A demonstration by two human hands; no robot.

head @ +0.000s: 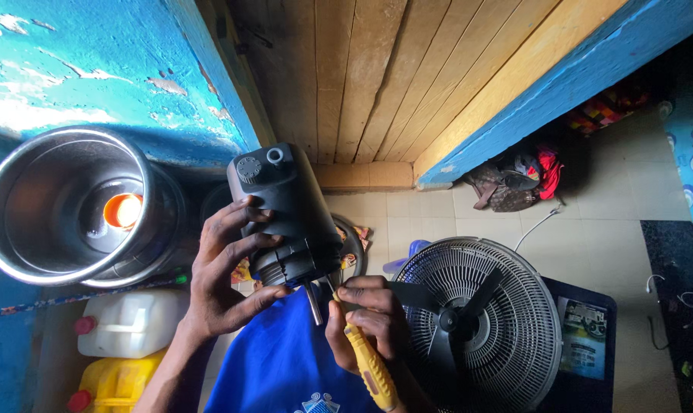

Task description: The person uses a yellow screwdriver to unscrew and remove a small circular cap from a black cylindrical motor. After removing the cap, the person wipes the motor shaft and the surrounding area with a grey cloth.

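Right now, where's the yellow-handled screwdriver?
In the head view, the yellow-handled screwdriver sits low centre in the right hand, tip up toward the black fan motor housing held by the left hand, just left of the grey fan grille.

Left: large round steel pot (71, 206), white plastic jerrycan (128, 325), yellow plastic jerrycan (117, 382)
Right: grey round fan grille (507, 336)
Behind: brown wooden plank door (408, 69)

Right of the hands, past the fan grille, a flat dark box (584, 329) carries a rectangular printed label (582, 327) in greens and white; its picture is too small to make out, perhaps a product photo.
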